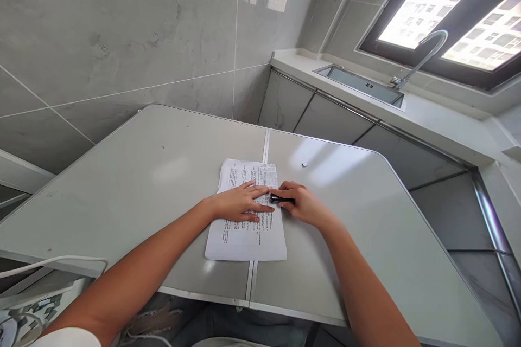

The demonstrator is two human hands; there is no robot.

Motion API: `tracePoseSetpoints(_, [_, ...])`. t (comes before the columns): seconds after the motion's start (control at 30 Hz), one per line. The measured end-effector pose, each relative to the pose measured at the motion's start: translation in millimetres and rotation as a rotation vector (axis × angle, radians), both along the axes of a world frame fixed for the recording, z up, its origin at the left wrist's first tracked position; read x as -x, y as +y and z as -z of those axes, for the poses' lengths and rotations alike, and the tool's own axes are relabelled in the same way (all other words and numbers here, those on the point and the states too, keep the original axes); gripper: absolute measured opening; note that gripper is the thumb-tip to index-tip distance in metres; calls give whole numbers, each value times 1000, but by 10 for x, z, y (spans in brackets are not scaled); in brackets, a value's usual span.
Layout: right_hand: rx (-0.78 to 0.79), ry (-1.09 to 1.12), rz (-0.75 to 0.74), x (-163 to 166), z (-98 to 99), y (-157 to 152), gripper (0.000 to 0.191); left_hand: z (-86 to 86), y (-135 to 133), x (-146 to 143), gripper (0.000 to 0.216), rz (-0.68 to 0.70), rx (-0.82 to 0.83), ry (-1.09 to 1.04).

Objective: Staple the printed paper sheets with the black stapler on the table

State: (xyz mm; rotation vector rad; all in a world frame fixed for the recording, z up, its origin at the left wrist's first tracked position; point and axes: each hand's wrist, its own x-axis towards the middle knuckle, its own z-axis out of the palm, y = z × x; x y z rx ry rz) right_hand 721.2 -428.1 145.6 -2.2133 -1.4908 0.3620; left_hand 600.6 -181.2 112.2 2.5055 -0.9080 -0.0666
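A small stack of printed paper point(244, 241) lies on the table, with lines of dark text on the top sheet. My left hand point(242, 203) is spread flat over its middle, palm down, fingers apart and pointing right. At the stack's right edge, my right hand point(299, 203) is closed around a small black stapler point(280, 199). The stapler's front end reaches over the paper's edge, close to my left fingertips. My right fingers hide part of its body.
The pale folding table point(122, 190) has a metal seam point(252, 276) down its middle. A tiny silvery bit point(304, 165) lies beyond my right hand. A sink point(362, 84) with a tall faucet point(423, 59) is at the back right. A white cable point(52, 260) runs at lower left.
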Motion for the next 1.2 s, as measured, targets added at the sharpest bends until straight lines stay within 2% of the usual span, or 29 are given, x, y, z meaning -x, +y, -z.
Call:
tracePoseSetpoints(0.23, [75,-120,6,85,-25,87,59,27,17,-3,50,4,22,-11])
tracePoseSetpoints(0.4, [159,-226,13,170,-10,163,51,26,27,-12,50,6,41,-24])
tracePoseSetpoints(0.47, [136,-217,-1,163,-6,153,49,21,33,-13,49,5,56,-22])
tracePoseSetpoints(0.63, [-75,-16,-60,-95,-12,-70,37,14,43,-13,48,14,42,-9])
tracePoseSetpoints(0.77, [-56,47,-63,-386,15,-281,23,24,48,-21,53,23,-2,-6])
tracePoseSetpoints(0.9, [-84,33,12,-543,89,-392,26,43,61,-34,69,4,-18,12])
tracePoseSetpoints(1.03, [-91,-7,72,-585,167,-419,29,48,67,-35,67,5,-14,33])
tracePoseSetpoints(1.1, [-116,-88,182,-591,185,-413,27,40,75,-31,67,-27,33,54])
tracePoseSetpoints(1.2, [-212,-260,474,-584,180,-376,28,16,114,-37,58,-169,200,87])
